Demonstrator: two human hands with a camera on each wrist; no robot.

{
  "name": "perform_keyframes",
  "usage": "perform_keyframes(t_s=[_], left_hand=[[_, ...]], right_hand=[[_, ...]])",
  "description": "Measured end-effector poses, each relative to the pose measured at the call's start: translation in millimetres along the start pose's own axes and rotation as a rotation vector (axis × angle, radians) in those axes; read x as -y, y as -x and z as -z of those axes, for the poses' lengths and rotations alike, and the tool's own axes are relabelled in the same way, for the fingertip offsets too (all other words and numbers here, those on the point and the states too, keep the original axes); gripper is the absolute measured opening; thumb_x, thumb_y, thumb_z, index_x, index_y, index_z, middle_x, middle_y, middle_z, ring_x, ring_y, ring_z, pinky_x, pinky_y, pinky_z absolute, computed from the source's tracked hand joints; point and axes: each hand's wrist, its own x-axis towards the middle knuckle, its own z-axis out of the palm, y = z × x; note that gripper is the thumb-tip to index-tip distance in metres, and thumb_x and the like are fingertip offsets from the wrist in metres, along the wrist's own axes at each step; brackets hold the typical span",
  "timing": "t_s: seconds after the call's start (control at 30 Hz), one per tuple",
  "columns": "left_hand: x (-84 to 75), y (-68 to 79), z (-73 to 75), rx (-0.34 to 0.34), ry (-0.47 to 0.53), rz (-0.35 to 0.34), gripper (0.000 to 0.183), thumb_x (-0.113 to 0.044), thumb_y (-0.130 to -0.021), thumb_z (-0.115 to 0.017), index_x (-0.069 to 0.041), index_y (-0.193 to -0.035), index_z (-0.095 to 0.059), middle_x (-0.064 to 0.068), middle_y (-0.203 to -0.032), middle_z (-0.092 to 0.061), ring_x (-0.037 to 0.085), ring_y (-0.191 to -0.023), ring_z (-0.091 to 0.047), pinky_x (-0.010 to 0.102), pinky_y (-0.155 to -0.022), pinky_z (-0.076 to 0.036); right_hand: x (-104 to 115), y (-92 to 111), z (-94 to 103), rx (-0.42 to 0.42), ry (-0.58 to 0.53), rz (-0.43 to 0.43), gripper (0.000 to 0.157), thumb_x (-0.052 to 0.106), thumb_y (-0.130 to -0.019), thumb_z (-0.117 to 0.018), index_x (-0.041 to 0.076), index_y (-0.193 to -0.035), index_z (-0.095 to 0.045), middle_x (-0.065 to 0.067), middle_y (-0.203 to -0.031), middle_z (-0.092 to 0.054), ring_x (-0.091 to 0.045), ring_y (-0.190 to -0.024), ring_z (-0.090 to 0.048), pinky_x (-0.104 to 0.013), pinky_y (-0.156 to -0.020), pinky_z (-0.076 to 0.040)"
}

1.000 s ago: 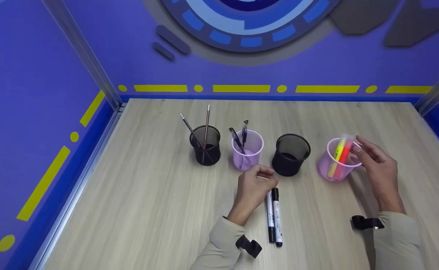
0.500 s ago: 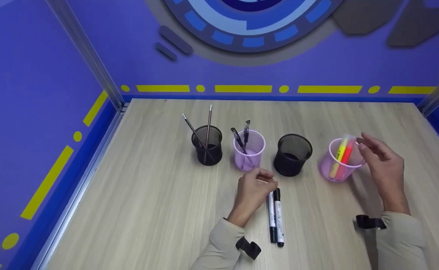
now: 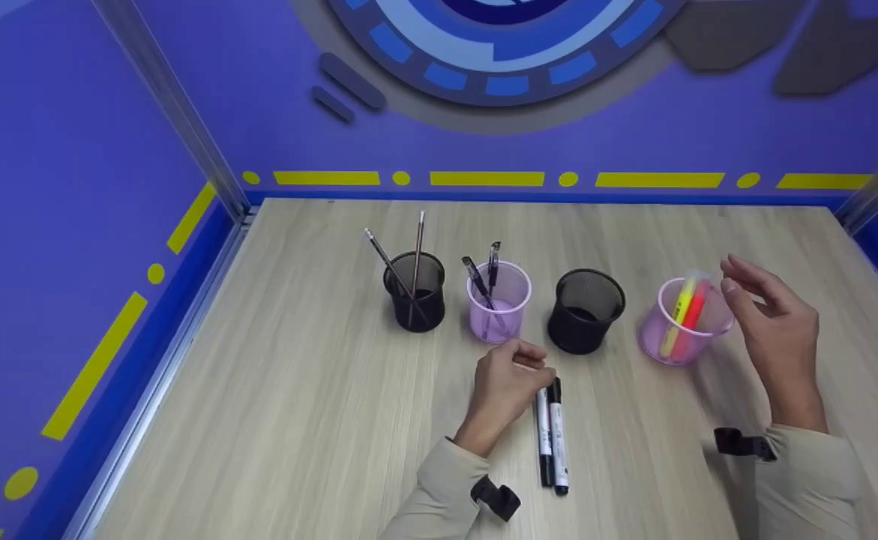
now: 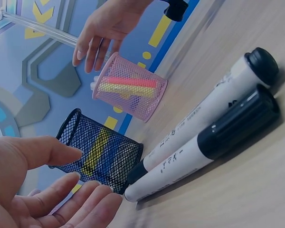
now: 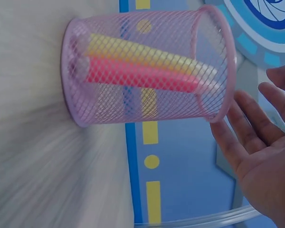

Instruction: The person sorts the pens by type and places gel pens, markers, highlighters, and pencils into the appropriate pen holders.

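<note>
My right hand hovers just right of a pink mesh pen cup, fingers loosely bent and holding nothing. Inside that cup lean a yellow highlighter and a red-pink highlighter. Above the near ends of two whiteboard markers is my left hand, with thumb and fingers apart and nothing between them in the left wrist view. Both markers lie side by side on the table: one white marker with its black cap toward me, the other marker with its cap pointing away. Behind them stands a black mesh cup, with nothing visible inside.
Farther left, a second pink mesh cup holds two black pens. Beside it, another black mesh cup contains two pencils. Blue panels border the wooden table at the back and left.
My right hand has drawn back up and to the right from the highlighter cup, away from the highlighters. The left hand has stayed almost still; the cups and markers remain where they were.
</note>
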Motion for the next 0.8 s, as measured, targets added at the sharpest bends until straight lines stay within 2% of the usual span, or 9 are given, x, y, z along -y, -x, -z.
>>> perform_keyframes(t_s=[0.13,0.37,0.8], left_hand=[[0.7,0.1,0.8,0.001,-0.028,0.005,0.02,-0.008,-0.076,-0.084,-0.008,-0.095,-0.077,-0.007,-0.082,-0.074,0.0,-0.071,-0.064,0.023,-0.069,-0.052],[1.4,-0.8,4.4,0.008,-0.109,0.013,0.027,-0.01,-0.074,-0.086,-0.007,-0.099,-0.076,-0.007,-0.081,-0.072,0.002,-0.072,-0.062,0.024,-0.07,-0.052],[3.2,1.9,4.6,0.083,-0.238,0.027,0.037,-0.012,-0.074,-0.09,-0.008,-0.105,-0.071,-0.005,-0.078,-0.07,0.008,-0.073,-0.061,0.028,-0.071,-0.052]], right_hand=[[5,1,-1.8,0.0,-0.022,0.032,0.04,0.018,-0.106,-0.068,0.015,-0.145,-0.067,-0.003,-0.139,-0.069,-0.008,-0.123,-0.062,-0.012,-0.1,-0.048],[8,3,-6.7,0.025,-0.015,0.045,0.04,0.019,-0.106,-0.068,0.015,-0.145,-0.067,-0.003,-0.139,-0.069,-0.008,-0.124,-0.062,-0.012,-0.1,-0.048],[10,5,-19.4,0.06,-0.01,0.067,0.04,0.014,-0.106,-0.068,0.009,-0.145,-0.066,-0.006,-0.141,-0.068,-0.005,-0.123,-0.062,-0.014,-0.102,-0.047]])
